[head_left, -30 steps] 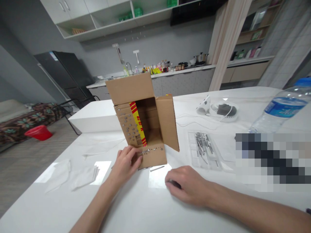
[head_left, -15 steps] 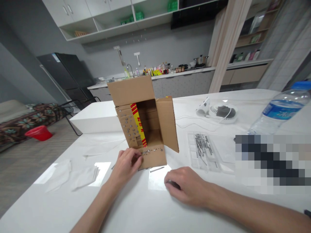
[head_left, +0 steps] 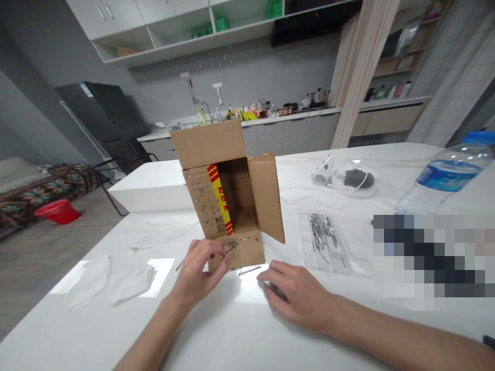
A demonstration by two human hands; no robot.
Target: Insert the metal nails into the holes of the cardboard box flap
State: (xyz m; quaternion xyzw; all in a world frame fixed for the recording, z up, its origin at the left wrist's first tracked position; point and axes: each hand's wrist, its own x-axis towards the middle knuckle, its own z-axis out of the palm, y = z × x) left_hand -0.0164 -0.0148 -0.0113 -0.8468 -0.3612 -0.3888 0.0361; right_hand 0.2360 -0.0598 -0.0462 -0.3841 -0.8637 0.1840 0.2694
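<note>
Right hand (head_left: pixel 296 298) lay palm-down on the white glossy tabletop (head_left: pixel 232 335), fingers curled loosely over something small and dark; could not tell what it was, nor whether it was gripped or merely covered.

Left hand (head_left: pixel 199 270), just left of the right and slightly farther out, pinched a thin grey metal nail (head_left: pixel 229 246) between thumb and forefinger, its tip against the lower front flap of the brown corrugated cardboard box (head_left: pixel 232 196).

The box stood upright directly beyond both hands, open side facing the wearer, with a red-and-yellow tape strip (head_left: pixel 219 198) down its left panel. Round nail heads dotted that left panel and ran in a short row along the lower flap (head_left: pixel 242 240) just right of the pinched nail.

Judged from the layout: many nails already seated in the cardboard, at least one in hand at the flap, more available. Loose nails lay on the table (head_left: pixel 249 269) between the hands at the foot of the box. Beyond the right hand and to its right, a clear plastic tray (head_left: pixel 323 239) held a further pile.

Left of the left hand: crumpled white tissues (head_left: pixel 112 281). Far right: clear plastic water bottle with blue label (head_left: pixel 444 178). Behind the tray: white round device with cable (head_left: pixel 353 179).
</note>
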